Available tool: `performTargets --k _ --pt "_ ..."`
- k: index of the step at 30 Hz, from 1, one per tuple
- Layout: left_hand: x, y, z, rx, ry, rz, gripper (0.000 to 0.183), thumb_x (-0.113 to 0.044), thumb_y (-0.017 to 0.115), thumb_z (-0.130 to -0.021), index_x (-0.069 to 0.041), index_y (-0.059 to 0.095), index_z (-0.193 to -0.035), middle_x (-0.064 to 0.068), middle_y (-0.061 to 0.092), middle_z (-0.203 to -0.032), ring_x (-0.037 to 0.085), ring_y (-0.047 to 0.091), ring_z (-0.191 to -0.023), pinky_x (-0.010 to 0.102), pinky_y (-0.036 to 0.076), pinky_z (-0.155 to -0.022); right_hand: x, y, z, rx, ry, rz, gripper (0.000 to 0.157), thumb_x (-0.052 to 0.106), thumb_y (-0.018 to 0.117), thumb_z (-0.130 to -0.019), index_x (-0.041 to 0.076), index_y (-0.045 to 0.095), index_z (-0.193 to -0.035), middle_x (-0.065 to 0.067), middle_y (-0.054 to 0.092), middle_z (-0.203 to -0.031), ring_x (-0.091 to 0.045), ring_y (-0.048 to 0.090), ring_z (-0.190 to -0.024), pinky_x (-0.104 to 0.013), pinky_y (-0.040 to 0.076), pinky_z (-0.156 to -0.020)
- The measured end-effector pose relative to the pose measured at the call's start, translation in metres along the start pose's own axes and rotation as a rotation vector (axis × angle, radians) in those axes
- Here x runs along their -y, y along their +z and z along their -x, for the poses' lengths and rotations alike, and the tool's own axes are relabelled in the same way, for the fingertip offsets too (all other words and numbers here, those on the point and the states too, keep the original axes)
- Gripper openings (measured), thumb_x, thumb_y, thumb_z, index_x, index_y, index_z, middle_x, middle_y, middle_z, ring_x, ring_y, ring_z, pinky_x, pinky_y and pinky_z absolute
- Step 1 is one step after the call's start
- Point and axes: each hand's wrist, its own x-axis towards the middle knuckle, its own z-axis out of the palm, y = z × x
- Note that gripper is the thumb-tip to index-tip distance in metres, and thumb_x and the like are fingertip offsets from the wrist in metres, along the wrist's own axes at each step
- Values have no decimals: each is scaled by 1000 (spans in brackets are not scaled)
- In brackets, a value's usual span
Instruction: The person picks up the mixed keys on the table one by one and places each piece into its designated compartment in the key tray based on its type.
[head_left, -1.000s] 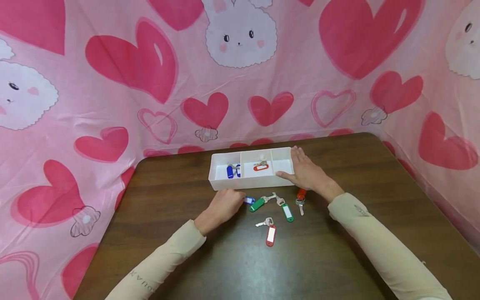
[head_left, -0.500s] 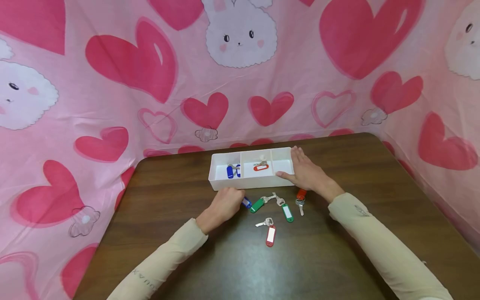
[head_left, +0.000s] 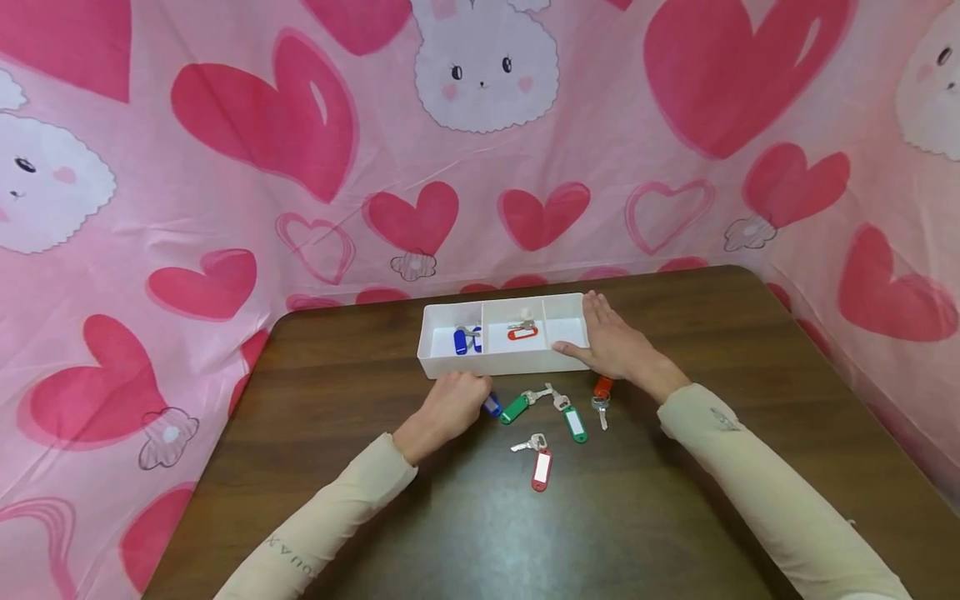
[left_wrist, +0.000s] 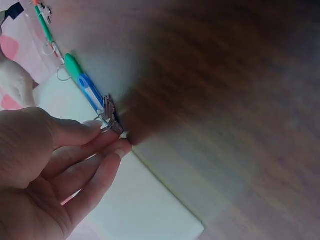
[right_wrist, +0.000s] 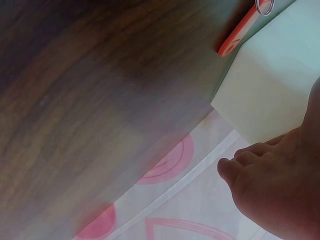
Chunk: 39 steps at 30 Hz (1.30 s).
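Note:
In the head view my left hand (head_left: 452, 405) is in front of a white three-compartment tray (head_left: 517, 363). Its thumb and fingertips pinch the key (left_wrist: 111, 116) of a blue-tagged key (head_left: 492, 405), whose tag lies toward the green one. The left wrist view shows the key and ring at the fingertips. My right hand (head_left: 618, 343) rests on the tray's right end, fingers straight, thumb over the front rim. Blue-tagged keys (head_left: 461, 342) lie in the left compartment, and a red-tagged key (head_left: 522, 332) in the middle one.
Two green-tagged keys, one left (head_left: 515, 408) and one right (head_left: 575, 424), lie before the tray. Nearer is a red-tagged key (head_left: 542, 470). An orange-red tag (head_left: 603, 387) with its key lies by my right wrist. A heart-patterned pink cloth (head_left: 408, 242) hangs behind the brown table (head_left: 337, 367).
The blue tag has swung from pointing right to slanting down and right at my left fingers, which shifted slightly. My right hand and the tray stay put.

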Motion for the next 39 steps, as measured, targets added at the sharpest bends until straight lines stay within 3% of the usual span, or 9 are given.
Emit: performTargets --k 12,21,28,39 --pt "0 2 5 -28 23 -29 6 -9 72 -98 -6 78 -97 5 71 -71 21 68 -62 29 51 -53 0 8 2 16 8 -20 119 77 50 -96 -8 3 -165 -28 5 -175 -47 5 -164 -58 19 -131" --pt "0 -8 5 -67 -5 69 10 -9 70 -99 -6 78 -95 1 61 -61 16 58 -54 21 39 -48 -1 5 0 9 0 -12 120 77 50 -96 -8 1 -165 -29 4 -175 -48 4 -164 -58 19 -131" --pt "-2 -13 7 -99 -43 179 10 -12 72 -99 -6 81 -103 3 74 -74 11 57 -57 17 45 -53 1 3 0 1 2 -26 119 75 52 -96 -7 2 -165 -28 5 -175 -47 5 -164 -58 19 -131" --pt "0 -20 10 -121 -77 274 8 -7 73 -98 -6 80 -102 4 79 -86 8 58 -63 18 52 -60 1 0 -2 4 6 -10 118 75 52 -96 -7 2 -165 -28 5 -175 -47 5 -164 -58 21 -131"
